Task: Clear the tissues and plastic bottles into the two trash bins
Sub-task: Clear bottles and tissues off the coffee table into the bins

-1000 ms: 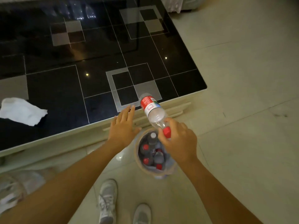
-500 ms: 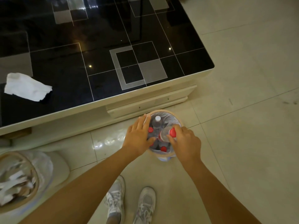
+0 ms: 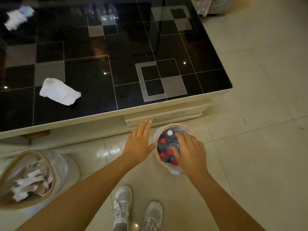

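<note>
Under the right hand (image 3: 190, 152), the small round tan-rimmed bin (image 3: 181, 126) is packed with clear plastic bottles (image 3: 166, 144), red and white caps up; the fingers are spread loosely over them, gripping nothing. Beside it the left hand (image 3: 139, 144) hovers flat and empty. Up and left of both, two crumpled white tissues (image 3: 59, 91) lie on the glossy black table (image 3: 191, 84), likely the only work left. Lower left, the larger tan-rimmed bin (image 3: 50, 167) holds tissues.

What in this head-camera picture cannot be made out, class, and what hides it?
- Bottle bin: part of its contents, covered by the right hand.
- Far tissue: blurred, shape unclear.
- Tissue bin: cut off by the left edge.
- Right hand's grip: fingertips hidden among the bottles.
</note>
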Demonstrator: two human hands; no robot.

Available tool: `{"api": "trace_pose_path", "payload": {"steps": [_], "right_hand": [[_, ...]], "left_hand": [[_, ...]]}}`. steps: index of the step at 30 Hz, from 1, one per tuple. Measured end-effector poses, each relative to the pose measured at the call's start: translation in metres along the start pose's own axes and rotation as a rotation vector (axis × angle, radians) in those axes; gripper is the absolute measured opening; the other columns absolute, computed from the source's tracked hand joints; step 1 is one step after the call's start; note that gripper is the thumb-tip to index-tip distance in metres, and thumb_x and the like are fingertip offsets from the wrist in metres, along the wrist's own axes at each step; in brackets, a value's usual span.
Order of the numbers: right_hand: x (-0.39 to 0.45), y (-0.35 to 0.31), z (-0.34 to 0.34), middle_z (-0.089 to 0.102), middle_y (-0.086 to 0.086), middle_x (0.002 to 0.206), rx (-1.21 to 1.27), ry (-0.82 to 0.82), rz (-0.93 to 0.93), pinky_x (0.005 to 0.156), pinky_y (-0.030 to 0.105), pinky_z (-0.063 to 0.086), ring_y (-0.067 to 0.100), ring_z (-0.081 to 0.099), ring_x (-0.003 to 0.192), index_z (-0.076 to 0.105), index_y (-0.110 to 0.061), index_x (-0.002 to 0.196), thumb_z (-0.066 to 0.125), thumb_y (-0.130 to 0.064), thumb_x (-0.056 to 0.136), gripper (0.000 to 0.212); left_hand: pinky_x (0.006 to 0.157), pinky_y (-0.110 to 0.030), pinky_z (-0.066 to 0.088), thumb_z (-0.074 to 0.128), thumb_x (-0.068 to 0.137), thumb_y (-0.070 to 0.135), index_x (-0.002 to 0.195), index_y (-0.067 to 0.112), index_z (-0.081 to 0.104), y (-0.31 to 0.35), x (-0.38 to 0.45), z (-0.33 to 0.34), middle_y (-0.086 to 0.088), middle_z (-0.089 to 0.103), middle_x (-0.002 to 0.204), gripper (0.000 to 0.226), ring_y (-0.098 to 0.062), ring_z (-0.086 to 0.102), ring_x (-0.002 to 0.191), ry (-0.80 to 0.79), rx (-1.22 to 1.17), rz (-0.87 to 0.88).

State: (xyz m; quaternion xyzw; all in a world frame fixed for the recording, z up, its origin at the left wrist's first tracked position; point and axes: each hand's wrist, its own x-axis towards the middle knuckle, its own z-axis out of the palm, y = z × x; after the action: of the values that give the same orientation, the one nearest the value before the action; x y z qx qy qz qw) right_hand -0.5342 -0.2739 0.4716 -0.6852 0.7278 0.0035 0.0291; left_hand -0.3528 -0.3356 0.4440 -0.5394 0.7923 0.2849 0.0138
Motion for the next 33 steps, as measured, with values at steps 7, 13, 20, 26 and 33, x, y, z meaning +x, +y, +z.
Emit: {"api": "trace_pose_path", "payload": {"steps": [7,13,20,26,33], "right_hand": [[0.032,-0.060,-0.044,0.066,0.009,0.119,0.132,-0.039,-0.100,0.081,0.039,0.054,0.027,0.065,0.103,0.060,-0.009,0.123,0.078,-0.027,0.071,0.058],[0.048,-0.116,-0.082,0.040,0.006,0.148,0.100,-0.109,-0.251,0.105,0.040,0.035,0.026,0.039,0.134,0.037,-0.016,0.144,0.052,-0.035,0.091,0.058],[0.064,-0.200,-0.107,0.056,0.004,0.133,0.055,-0.072,-0.384,0.095,0.041,0.045,0.025,0.052,0.122,0.047,-0.016,0.138,0.061,-0.035,0.083,0.059],[0.087,-0.284,-0.108,0.064,0.005,0.121,0.032,-0.064,-0.451,0.087,0.042,0.049,0.027,0.060,0.109,0.057,-0.014,0.129,0.071,-0.034,0.076,0.059],[0.119,-0.369,-0.097,0.055,0.003,0.129,-0.036,-0.153,-0.473,0.093,0.040,0.041,0.026,0.051,0.117,0.044,-0.016,0.137,0.055,-0.035,0.087,0.054]], "left_hand": [[0.109,-0.037,0.030,0.052,0.092,0.046,0.148,0.023,0.023,-0.033,-0.028,-0.067,0.003,0.023,0.156,0.067,-0.020,0.032,0.138,0.162,0.074,-0.087],[0.103,-0.038,0.034,0.052,0.090,0.047,0.143,0.021,0.036,-0.078,-0.076,-0.126,0.002,0.041,0.146,0.062,-0.021,0.040,0.132,0.268,0.217,-0.224],[0.091,-0.039,0.045,0.062,0.081,0.049,0.137,0.020,0.048,-0.139,-0.137,-0.172,0.000,0.060,0.127,0.065,-0.023,0.057,0.115,0.307,0.258,-0.390],[0.097,-0.039,0.040,0.055,0.086,0.049,0.142,0.021,0.041,-0.202,-0.171,-0.195,0.001,0.054,0.135,0.064,-0.023,0.051,0.121,0.311,0.197,-0.486],[0.104,-0.038,0.034,0.050,0.090,0.048,0.147,0.023,0.030,-0.281,-0.188,-0.220,0.002,0.044,0.144,0.065,-0.021,0.041,0.131,0.274,0.131,-0.514]]}}
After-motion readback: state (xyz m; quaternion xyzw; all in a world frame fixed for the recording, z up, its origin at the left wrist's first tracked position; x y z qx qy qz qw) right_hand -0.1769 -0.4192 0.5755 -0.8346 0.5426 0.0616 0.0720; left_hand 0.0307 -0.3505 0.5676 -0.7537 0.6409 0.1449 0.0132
